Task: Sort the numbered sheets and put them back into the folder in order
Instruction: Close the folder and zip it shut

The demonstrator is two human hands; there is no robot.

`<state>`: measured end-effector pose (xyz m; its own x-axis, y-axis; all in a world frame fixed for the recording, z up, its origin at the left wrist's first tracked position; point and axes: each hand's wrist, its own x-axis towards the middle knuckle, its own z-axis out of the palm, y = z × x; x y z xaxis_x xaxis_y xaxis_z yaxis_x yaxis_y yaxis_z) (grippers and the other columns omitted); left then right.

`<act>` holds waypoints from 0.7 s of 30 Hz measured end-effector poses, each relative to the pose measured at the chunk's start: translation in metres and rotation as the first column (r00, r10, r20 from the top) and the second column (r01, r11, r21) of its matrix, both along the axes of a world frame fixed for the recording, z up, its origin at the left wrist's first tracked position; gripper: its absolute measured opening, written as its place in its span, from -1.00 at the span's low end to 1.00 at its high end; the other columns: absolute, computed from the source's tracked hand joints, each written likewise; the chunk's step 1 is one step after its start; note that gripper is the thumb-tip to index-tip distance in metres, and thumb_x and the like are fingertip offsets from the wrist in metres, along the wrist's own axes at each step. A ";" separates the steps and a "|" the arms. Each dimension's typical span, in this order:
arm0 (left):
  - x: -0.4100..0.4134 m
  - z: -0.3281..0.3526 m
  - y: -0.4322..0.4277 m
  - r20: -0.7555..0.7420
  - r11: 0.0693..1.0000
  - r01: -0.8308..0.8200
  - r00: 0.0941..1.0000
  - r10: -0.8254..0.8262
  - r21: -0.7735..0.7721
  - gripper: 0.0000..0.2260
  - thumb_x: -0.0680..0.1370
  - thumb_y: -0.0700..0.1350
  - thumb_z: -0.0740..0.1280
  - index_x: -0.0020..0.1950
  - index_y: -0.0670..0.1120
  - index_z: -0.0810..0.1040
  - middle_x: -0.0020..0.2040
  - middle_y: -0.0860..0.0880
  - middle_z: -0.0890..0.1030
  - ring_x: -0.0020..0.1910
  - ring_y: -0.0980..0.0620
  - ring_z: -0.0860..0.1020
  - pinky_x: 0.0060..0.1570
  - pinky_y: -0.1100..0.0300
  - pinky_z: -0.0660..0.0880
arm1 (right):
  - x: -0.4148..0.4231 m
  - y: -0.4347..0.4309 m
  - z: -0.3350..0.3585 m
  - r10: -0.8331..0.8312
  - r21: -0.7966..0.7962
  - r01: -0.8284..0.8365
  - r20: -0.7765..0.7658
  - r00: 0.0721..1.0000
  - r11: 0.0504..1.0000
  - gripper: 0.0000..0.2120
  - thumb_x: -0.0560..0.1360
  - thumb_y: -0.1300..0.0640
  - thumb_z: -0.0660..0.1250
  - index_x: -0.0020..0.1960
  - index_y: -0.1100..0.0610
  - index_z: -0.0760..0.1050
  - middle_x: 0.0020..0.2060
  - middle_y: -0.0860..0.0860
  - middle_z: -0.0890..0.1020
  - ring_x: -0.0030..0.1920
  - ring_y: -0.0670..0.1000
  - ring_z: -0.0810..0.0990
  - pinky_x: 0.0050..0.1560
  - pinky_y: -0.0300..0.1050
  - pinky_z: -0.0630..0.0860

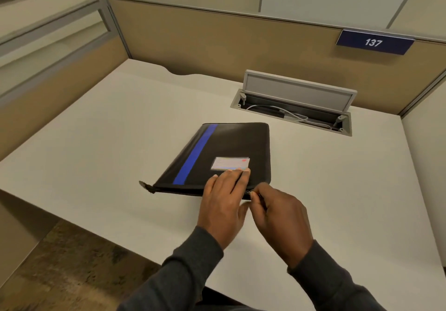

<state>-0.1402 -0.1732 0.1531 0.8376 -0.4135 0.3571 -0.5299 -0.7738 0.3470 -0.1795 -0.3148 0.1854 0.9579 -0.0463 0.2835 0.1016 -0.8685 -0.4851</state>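
— How far along?
— Hard judging: pressing the folder (pixel 224 146), middle of the desk (pixel 108 129), with flat left hand (pixel 223 204); pinching its near-right zip (pixel 249 193) with right hand (pixel 277 216).
— Sheets showing?
— Not showing; possibly sitting inside, sorting pending.

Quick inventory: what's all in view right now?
folder: one, black with blue stripe, mid-desk
label: one, white, on the folder's cover
desk: one, white, under the folder
cable hatch: one, grey, lid up, behind the folder
cable: one, white, inside the hatch
partition panels: several, tan, around the desk
number plate: one, dark blue, on the back panel
carpet: one, brown, lower left
left hand: one, flat on the folder
right hand: one, pinching the zip pull at the folder's near edge
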 end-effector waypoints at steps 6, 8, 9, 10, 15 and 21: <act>0.015 0.004 0.009 0.275 0.997 0.037 0.961 -0.016 -0.071 -0.69 0.46 -0.18 0.48 0.20 -0.15 0.62 0.09 -0.08 0.67 0.10 -0.03 0.61 0.13 0.01 0.54 | 0.002 -0.012 0.025 0.022 0.058 -0.023 0.023 0.999 0.998 -0.88 0.56 0.13 0.39 -0.14 0.01 0.53 -0.42 -0.17 0.47 -0.47 -0.16 0.35 -0.41 -0.41 0.18; 0.016 0.009 0.011 0.313 0.997 0.038 0.950 -0.016 -0.067 -0.75 0.52 -0.13 0.37 0.18 -0.15 0.63 0.07 -0.07 0.68 0.08 -0.01 0.61 0.12 0.03 0.52 | 0.001 -0.019 0.031 0.009 0.080 -0.012 0.044 0.999 0.997 -0.88 0.56 0.14 0.39 -0.14 0.00 0.53 -0.43 -0.19 0.47 -0.46 -0.15 0.40 -0.42 -0.37 0.25; 0.016 0.012 0.011 0.322 0.997 0.036 0.947 -0.013 -0.068 -0.74 0.54 -0.11 0.33 0.17 -0.15 0.64 0.06 -0.07 0.68 0.07 -0.01 0.61 0.12 0.04 0.51 | 0.000 -0.022 0.034 0.003 0.104 -0.008 0.049 0.999 0.995 -0.89 0.56 0.13 0.39 -0.14 -0.01 0.53 -0.42 -0.18 0.49 -0.45 -0.13 0.43 -0.43 -0.31 0.32; 0.017 0.015 0.012 0.330 0.997 0.037 0.944 -0.010 -0.074 -0.74 0.54 -0.10 0.31 0.16 -0.15 0.65 0.05 -0.07 0.68 0.06 0.00 0.62 0.11 0.04 0.51 | 0.001 -0.025 0.036 0.002 0.125 -0.008 0.049 0.999 0.992 -0.89 0.57 0.12 0.38 -0.13 -0.01 0.53 -0.42 -0.17 0.52 -0.43 -0.10 0.48 -0.43 -0.23 0.39; 0.018 0.024 0.016 0.385 0.990 0.058 0.923 -0.006 -0.125 -0.76 0.54 -0.11 0.31 0.14 -0.15 0.66 0.03 -0.06 0.69 0.04 0.00 0.62 0.14 0.06 0.45 | 0.004 -0.032 0.050 0.051 0.271 -0.050 0.003 0.999 0.961 -0.90 0.58 0.09 0.35 -0.12 -0.03 0.57 -0.42 -0.13 0.60 -0.36 -0.03 0.57 -0.39 -0.29 0.43; 0.020 0.044 0.024 0.432 0.988 0.110 0.900 -0.051 -0.111 -0.79 0.53 -0.15 0.34 0.10 -0.13 0.69 0.02 -0.01 0.69 0.01 0.04 0.61 0.06 0.11 0.39 | 0.010 -0.046 0.068 0.193 0.492 -0.104 -0.132 0.972 0.864 -0.84 0.60 0.06 0.33 -0.14 0.00 0.60 -0.36 -0.07 0.67 -0.32 -0.02 0.62 -0.28 -0.07 0.58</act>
<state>-0.1205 -0.1496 0.1974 0.5586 -0.3987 0.7273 -0.7081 -0.6859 0.1678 -0.1697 -0.3604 0.2531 0.9955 0.0127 0.0944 0.0878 -0.5059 -0.8581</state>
